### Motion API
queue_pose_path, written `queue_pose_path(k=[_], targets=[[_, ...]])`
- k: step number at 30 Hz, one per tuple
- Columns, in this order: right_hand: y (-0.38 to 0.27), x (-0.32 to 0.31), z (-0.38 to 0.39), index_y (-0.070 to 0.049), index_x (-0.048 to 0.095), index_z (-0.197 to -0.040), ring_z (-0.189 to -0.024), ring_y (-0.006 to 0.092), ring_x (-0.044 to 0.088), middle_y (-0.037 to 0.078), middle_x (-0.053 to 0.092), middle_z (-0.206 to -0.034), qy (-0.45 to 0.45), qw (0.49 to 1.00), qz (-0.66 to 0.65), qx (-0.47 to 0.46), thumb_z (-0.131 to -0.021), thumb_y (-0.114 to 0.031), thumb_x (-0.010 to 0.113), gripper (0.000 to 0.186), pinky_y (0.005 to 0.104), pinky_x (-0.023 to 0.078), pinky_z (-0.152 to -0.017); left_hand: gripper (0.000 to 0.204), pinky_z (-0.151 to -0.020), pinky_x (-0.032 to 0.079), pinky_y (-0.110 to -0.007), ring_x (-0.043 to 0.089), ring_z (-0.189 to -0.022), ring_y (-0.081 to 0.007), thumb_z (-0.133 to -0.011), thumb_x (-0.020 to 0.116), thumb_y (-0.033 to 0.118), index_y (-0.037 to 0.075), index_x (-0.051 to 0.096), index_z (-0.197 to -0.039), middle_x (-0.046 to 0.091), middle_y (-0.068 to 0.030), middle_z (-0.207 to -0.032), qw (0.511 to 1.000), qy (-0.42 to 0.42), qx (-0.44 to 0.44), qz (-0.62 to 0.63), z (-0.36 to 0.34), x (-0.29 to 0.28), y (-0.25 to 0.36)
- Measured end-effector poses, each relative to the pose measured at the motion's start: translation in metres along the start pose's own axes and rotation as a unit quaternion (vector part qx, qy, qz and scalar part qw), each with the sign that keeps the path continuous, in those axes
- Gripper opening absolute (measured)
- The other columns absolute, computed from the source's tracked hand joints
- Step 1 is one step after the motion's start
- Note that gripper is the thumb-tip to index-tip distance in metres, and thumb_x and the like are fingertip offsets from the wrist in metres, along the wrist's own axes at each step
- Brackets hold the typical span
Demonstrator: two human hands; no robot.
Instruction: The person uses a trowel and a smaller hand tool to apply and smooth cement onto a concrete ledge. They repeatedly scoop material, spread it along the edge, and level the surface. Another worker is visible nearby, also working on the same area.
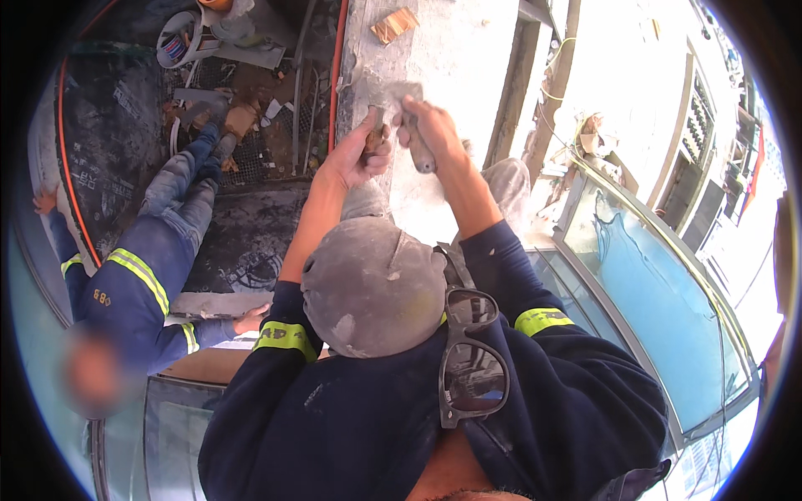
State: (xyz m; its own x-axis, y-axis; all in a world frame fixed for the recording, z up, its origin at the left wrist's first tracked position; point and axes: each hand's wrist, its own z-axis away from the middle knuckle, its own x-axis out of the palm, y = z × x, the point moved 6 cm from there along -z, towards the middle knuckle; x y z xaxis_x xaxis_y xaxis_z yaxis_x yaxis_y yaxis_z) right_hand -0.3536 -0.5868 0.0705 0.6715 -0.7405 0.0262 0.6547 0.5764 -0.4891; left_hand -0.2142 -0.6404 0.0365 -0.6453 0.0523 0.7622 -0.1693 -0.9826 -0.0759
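Left hand [354, 160] had fingers clamped on brown-handled tool [375, 134], right hand [438, 132] on dusty grey handle [420, 152], both over pale concrete ledge [455, 50]; dark lettering [547, 318] marked lime sleeve bands [526, 324], yellow characters [102, 297] co-worker's navy jacket [159, 334]

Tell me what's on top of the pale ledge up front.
A rough tan block lies on the ledge, beyond the left hand and right hand. Whatever sits directly beneath those hands is covered and can't be seen.
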Motion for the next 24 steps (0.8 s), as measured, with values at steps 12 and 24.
queue_pose_path(k=[12, 24], targets=[[0.038, 0.026, 0.003, 0.005, 0.067, -0.091, -0.053, 0.0211, 0.062, 0.011, 0.066, -0.071, 0.02, 0.999, -0.024, 0.033, -0.11, -0.025, 0.051, 0.039, 0.0375, 0.053, -0.048, 0.04, -0.05, 0.057, -0.035, 0.07, -0.056, -0.019, -0.111, 0.058, 0.03, -0.005, 0.075, -0.099, 0.073, -0.0114, -0.071, 0.764, 0.369, 0.162, -0.505, 0.023, 0.008, 0.033], [0.031, 0.025, 0.002, 0.004, 0.065, -0.094, -0.052, 0.0185, 0.058, 0.01, 0.064, -0.074, -0.015, 0.995, -0.07, 0.068, -0.11, -0.02, 0.051, 0.032, 0.0351, 0.051, -0.049, 0.039, -0.052, 0.061, -0.033, 0.071, -0.062, -0.0164, -0.108, 0.064, 0.035, -0.001, 0.078, -0.098, 0.072, -0.0075, -0.077, 0.794, 0.365, 0.112, -0.472, 0.017, 0.002, 0.034]])
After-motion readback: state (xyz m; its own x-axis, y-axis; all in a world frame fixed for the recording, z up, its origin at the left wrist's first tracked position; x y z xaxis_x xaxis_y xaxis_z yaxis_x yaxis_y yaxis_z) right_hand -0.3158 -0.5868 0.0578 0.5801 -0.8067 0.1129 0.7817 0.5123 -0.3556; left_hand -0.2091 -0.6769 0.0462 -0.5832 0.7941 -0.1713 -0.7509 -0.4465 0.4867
